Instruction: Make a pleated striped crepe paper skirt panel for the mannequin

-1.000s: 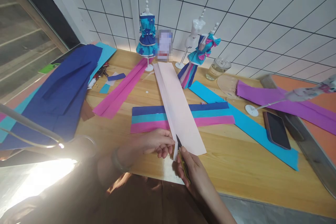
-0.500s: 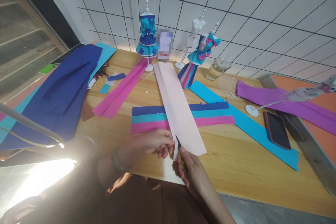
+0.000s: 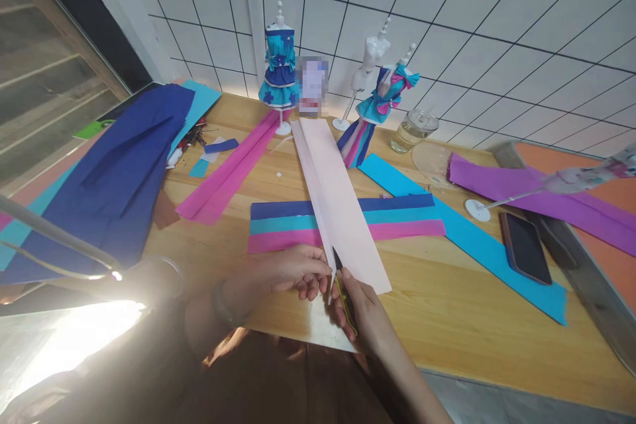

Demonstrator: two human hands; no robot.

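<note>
Near front edge of wooden bench (image 3: 447,318): right hand (image 3: 365,311) grips yellow-handled scissors (image 3: 342,281), blades in long pale pink paper strip (image 3: 338,205). Left hand (image 3: 293,270) pinches the strip's near end, just beside the blades.

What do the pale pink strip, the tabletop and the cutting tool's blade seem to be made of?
Pale pink strip: likely thin matte paper, sharply creased lengthwise. Tabletop: light wood, slight sheen, grain and plank seams visible. Cutting tool blade: dark, probably metal; hard to tell.

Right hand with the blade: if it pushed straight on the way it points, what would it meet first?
Probably more of the pale pink paper strip: the blade in the right hand points lengthwise along it.
</note>
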